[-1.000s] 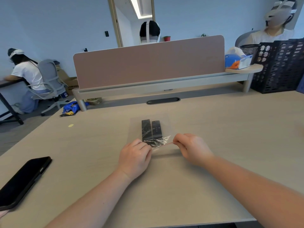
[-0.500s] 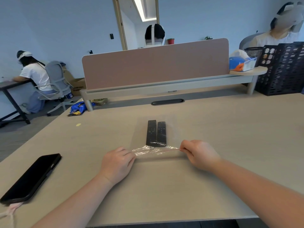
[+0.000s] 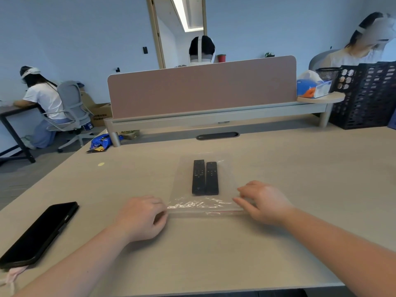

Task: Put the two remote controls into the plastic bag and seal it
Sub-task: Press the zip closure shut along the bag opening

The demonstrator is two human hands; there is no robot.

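A clear plastic bag (image 3: 227, 181) lies flat on the wooden table, its wrinkled mouth toward me. Two black remote controls sit side by side inside it, the left remote (image 3: 198, 177) slightly longer than the right remote (image 3: 211, 178). My left hand (image 3: 143, 217) pinches the near left corner of the bag's mouth. My right hand (image 3: 262, 201) rests at the near right corner with fingers spread flat on the strip; whether it grips the bag is unclear.
A black phone (image 3: 38, 232) lies at the near left of the table (image 3: 310, 189). A pink divider panel (image 3: 201, 88) runs across the back, with a black crate (image 3: 366, 95) at the right. Other people sit beyond the desk and at the far left.
My left hand slid left along the bag's mouth, stretching it flat, and my right hand's fingers went from pinching to spread. The camera moved closer.
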